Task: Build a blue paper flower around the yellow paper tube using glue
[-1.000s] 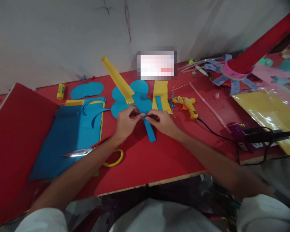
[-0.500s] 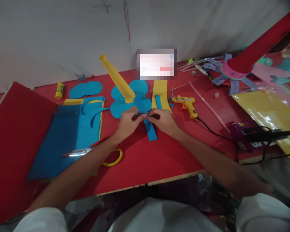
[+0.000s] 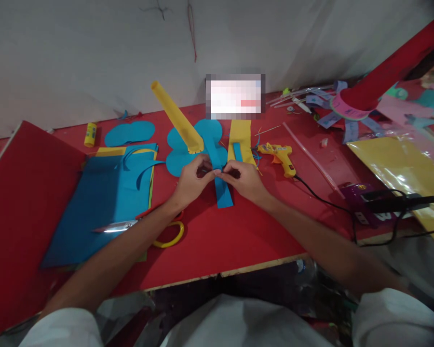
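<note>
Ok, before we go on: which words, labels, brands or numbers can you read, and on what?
"W", or an inverted "M": purple rectangular box.
Too small or blurred to read: markings on the yellow cylindrical glue stick, yellow plastic glue gun and pale-blue paper strips.
Pixelated, unreadable: bright rectangular screen.

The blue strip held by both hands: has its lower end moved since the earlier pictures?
Yes, slightly: the lower end of the blue strip has swung left, nearer to the yellow scissors handle.
</note>
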Demonstrator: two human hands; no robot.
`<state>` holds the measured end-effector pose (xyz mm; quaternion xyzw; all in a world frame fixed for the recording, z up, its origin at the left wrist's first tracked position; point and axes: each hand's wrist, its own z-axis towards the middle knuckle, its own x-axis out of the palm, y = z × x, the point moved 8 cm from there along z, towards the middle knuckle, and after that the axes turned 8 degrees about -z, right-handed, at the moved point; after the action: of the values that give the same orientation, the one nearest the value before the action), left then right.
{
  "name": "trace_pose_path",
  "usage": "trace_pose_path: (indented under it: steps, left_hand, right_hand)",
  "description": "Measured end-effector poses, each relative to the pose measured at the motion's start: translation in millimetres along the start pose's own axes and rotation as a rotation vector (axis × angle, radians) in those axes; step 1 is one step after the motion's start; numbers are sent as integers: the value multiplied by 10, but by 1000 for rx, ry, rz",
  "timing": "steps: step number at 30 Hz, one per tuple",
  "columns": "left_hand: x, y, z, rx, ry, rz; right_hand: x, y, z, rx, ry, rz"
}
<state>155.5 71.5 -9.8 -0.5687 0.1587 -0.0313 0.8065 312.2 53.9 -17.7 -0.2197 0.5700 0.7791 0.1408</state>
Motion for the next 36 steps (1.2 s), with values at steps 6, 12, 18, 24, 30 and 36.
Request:
trace_pose_path:
  steps: [6, 12, 18, 24, 30, 36]
  left_hand:
    - [-59, -8, 16, 17, -48, -6]
    - [-76, -12, 24, 25, -54, -4]
    - [-36, -8, -19, 31, -49, 33]
    - [26, -97, -58, 64, 17, 89]
    - [146, -123, -97, 105, 133, 181]
    - [215, -73, -114, 91, 201, 157]
  right_hand:
    - [19, 28, 1, -36, 24, -35]
    - [2, 82, -11, -58, 11, -10]
    - [-4, 89, -52, -39, 1, 15]
    - [36, 145, -90, -64, 19, 26]
    - [14, 156, -107, -12, -47, -14]
    - [10, 182, -109, -19, -47, -99]
